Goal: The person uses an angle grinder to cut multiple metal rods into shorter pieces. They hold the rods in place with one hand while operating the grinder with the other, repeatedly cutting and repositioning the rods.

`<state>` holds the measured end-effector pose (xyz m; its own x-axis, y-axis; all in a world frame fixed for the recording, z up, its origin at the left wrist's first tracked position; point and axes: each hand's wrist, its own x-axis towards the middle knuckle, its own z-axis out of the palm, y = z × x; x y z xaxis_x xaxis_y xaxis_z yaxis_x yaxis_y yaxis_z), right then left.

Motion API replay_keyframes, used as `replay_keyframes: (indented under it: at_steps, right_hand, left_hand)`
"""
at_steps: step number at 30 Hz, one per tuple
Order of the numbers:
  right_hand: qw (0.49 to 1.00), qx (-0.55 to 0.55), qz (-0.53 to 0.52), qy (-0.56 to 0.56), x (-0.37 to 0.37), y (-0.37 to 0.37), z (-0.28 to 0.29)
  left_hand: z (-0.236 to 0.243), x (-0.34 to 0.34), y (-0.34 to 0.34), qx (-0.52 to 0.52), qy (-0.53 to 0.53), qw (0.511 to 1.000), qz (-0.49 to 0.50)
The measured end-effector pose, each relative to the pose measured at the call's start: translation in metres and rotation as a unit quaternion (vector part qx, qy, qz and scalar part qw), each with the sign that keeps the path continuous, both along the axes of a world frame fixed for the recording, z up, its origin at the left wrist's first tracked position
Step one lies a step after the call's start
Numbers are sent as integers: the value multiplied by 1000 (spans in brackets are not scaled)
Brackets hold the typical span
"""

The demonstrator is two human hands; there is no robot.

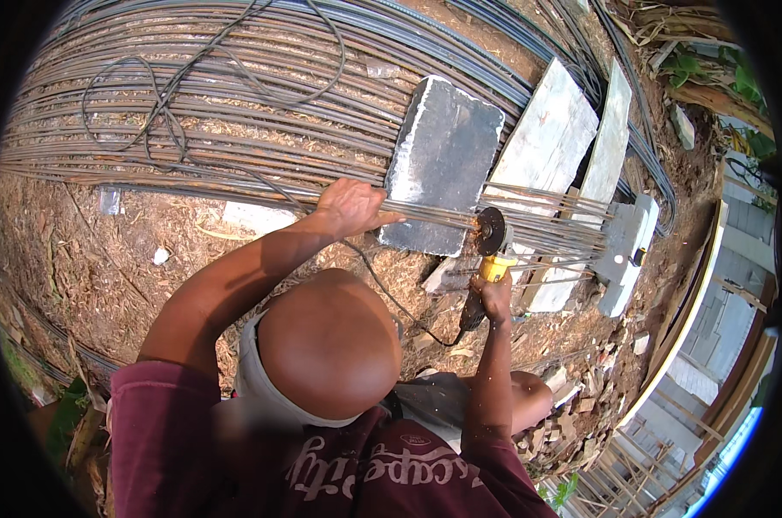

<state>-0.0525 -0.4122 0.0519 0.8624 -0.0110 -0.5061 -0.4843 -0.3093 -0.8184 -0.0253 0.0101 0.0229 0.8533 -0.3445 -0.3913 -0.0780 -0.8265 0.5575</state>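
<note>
My right hand (496, 300) is closed around the body of a yellow and black angle grinder (497, 266). The grinder's dark disc (492, 230) meets thin steel rods (443, 214), and small orange sparks show at its left edge. To the left, my left hand (353, 207) is closed over the rods, close to the near left side of a dark slab (447, 155). These rods cross the slab's near part. Beyond the disc, more rod lengths (572, 246) run right to a pale block (628, 255). A black cord (376, 272) trails from the grinder.
Long rows of steel rods (235, 121) cover the ground at the far left, with a looped black cable (162, 104) over them. Weathered boards (550, 129) lie right of the slab. My bent knee (330, 341) is close below my left forearm. Broken rubble (572, 414) lies at near right.
</note>
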Motion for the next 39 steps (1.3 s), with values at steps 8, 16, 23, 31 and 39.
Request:
replay_keyframes:
  at_steps: [8,16,23,31,39]
  right_hand:
    - [997,-68,38,6,0,-5,-10]
    - [992,-123,12,33,-2,3,-6]
    - [990,-138,30,22,-6,2,-10]
    - [993,-118,4,29,-12,6,-9]
    - [992,-122,1,41,-24,-1,-10]
  left_hand:
    - [-4,-2,-2,8,-12,1000,3]
    - [-1,-1,-2,3,-11,1000,1]
    - [0,-1,0,4,-14,1000,5]
    - [-1,-1,-1,2,-16,1000,2]
    - [3,0,-1,8,-1,1000,3]
